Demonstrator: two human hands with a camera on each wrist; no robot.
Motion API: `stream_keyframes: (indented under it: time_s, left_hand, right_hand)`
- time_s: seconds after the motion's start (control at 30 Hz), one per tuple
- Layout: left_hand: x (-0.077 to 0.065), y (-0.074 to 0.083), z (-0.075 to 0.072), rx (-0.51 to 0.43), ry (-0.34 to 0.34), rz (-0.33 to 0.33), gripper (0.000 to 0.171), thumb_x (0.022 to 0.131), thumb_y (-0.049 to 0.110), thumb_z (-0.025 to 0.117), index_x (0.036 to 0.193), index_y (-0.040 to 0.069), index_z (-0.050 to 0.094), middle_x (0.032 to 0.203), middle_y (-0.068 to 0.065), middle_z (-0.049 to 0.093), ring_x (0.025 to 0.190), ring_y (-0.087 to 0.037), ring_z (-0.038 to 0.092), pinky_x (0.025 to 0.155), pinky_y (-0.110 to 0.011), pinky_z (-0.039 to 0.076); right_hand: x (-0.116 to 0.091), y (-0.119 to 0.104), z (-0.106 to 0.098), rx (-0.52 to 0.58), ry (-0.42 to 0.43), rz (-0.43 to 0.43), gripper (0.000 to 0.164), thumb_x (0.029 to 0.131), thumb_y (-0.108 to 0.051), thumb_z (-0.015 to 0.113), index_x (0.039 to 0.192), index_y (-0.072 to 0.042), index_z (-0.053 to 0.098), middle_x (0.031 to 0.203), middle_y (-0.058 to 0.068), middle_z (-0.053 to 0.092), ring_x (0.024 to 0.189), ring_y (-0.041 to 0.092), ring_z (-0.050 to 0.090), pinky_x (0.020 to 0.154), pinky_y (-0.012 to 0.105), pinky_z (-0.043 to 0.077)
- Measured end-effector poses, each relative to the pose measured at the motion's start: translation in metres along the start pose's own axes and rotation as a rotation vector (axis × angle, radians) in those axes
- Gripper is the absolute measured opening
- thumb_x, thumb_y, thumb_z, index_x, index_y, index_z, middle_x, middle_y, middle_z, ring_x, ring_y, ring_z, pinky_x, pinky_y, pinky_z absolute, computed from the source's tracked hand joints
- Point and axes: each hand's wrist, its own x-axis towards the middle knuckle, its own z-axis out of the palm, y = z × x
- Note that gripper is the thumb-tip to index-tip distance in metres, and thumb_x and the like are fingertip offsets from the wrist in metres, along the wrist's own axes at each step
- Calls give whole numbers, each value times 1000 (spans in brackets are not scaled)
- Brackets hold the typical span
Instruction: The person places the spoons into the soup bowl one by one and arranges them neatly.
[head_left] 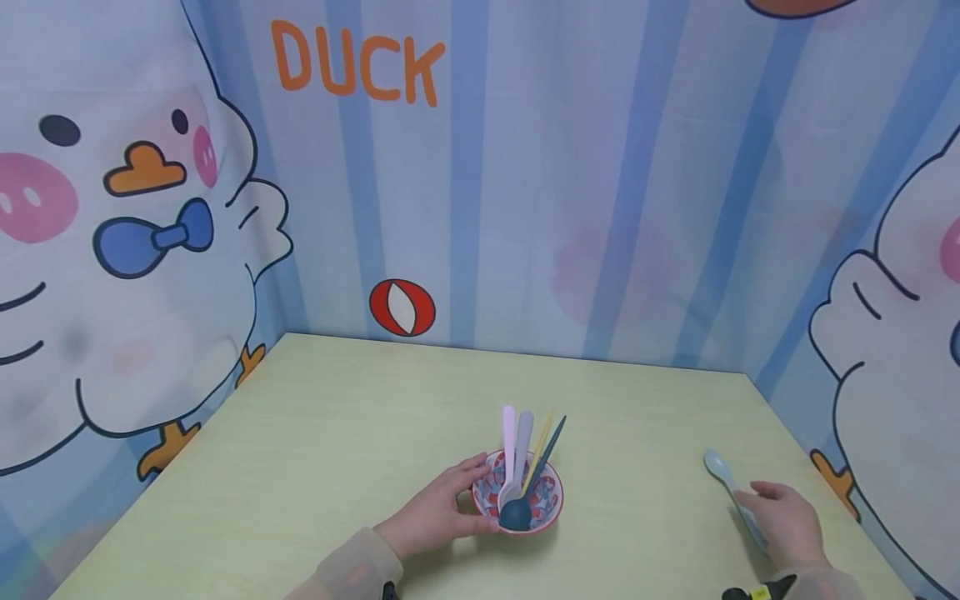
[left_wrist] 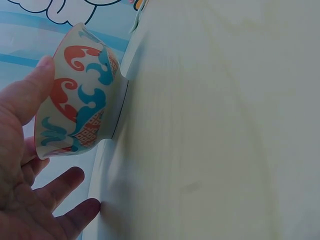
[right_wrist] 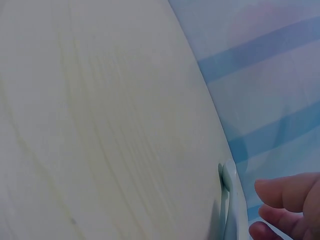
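A small bowl [head_left: 555, 508] with a red rim and a red and blue pattern stands on the table. My left hand [head_left: 442, 508] holds it by its left side, thumb and forefinger at the rim, other fingers spread in the left wrist view. Leaning in the bowl are a pink-handled utensil [head_left: 509, 433], a lilac-handled one [head_left: 522, 437], a thin yellow handle [head_left: 542, 450] and a dark teal spoon [head_left: 516, 514]. Far to the right lies a pale blue spoon [head_left: 718, 467]. Beside its handle is my right hand [head_left: 787, 521], fingers loosely bent; the right wrist view shows them apart from the spoon.
The pale green table [head_left: 360, 417] has a straight back edge. Behind it hangs a blue-striped curtain [head_left: 517, 167] with duck drawings, and the same cloth rises at both sides.
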Motion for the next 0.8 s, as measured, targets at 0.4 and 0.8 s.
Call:
stream_keyframes:
  time_s: [0.4,0.8]
  left_hand:
    - [0,1,0,-3,-5,-2,82,80,42,77,146,8,42,156,2,28,142,-31,25,110,-56,27]
    - [-2,3,-1,-7,-7,-17,83,79,43,77,146,10,42,156,3,28,143,-31,24,110,-56,26]
  right_hand:
    - [0,12,-1,-68,-47,7,51,88,-9,65,130,12,42,130,36,40,119,51,36,96,63,34]
    - [1,13,0,-128,-57,-7,43,87,-2,64,124,14,49,125,36,45,118,53,38,95,62,36]
